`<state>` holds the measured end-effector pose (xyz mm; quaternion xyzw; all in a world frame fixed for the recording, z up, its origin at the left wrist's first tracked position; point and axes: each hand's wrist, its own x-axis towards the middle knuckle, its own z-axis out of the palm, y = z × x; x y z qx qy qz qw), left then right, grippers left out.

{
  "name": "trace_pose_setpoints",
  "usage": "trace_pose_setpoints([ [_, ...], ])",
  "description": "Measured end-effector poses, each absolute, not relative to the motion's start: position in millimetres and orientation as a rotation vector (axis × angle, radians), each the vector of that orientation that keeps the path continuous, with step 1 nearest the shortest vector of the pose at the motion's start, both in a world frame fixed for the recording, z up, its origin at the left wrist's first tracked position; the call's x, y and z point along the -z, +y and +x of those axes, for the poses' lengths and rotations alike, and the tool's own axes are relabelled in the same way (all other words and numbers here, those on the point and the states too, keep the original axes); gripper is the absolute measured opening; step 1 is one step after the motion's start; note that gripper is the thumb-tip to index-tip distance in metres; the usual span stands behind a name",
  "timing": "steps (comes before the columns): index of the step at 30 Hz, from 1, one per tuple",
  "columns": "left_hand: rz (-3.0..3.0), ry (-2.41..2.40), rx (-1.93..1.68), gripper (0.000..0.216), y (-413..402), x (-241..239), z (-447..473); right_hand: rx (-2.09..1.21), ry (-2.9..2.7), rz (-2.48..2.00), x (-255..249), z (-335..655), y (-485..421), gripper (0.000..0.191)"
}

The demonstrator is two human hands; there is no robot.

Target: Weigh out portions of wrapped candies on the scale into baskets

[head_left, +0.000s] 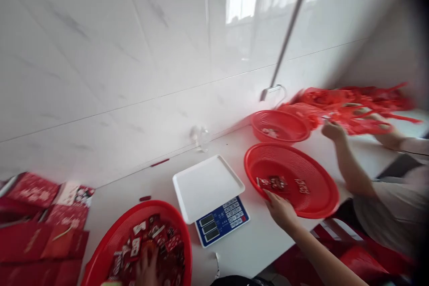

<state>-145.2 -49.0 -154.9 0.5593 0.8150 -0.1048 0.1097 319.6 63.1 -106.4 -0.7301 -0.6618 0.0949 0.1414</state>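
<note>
My left hand (147, 269) reaches down among small red and white wrapped packets (160, 235) in a large red plastic basket (186, 232). Its fingers are stretched out and apart over the packets, close to an orange-red one (149, 246); the wrist runs out of the frame. My right hand (280, 209) is closed on the near left rim of a second red basket (321, 190), with its fingertips partly hidden. A few packets (277, 182) lie at the bottom of that basket.
Between the baskets stands a scale with a white tray (208, 186) and blue keypad (222, 220). Red boxes or bags (43, 232) lie at left. Behind is a smaller red basket (280, 126). A co-worker's hands (334, 131) handle red plastic bags (355, 116) at right.
</note>
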Motion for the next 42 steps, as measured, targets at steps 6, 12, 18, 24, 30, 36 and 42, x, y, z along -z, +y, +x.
trace_pose_setpoints([
  [6,1.372,2.298,-0.339,0.058,-46,120,-154,-0.065,-1.840,-1.647,113,299,66,0.033],
  [12,1.220,2.426,-0.282,0.061,-39,120,-167,-0.297,-1.907,-1.594,100,261,66,0.032],
  [18,1.148,2.230,-0.133,0.077,-43,120,-138,-0.503,-1.975,-1.576,97,245,59,0.029],
  [24,1.304,2.123,-0.174,0.073,-66,114,-146,-0.568,-1.981,-1.581,108,247,55,0.027],
  [30,1.249,2.523,0.265,0.072,-82,110,-176,-0.602,-2.007,-1.580,104,241,54,0.029],
  [36,1.237,2.241,0.486,0.083,-82,103,-164,-0.655,-1.994,-1.592,96,235,52,0.029],
  [42,1.152,2.032,0.269,0.093,-82,90,-132,-0.752,-1.962,-1.609,93,229,49,0.030],
])
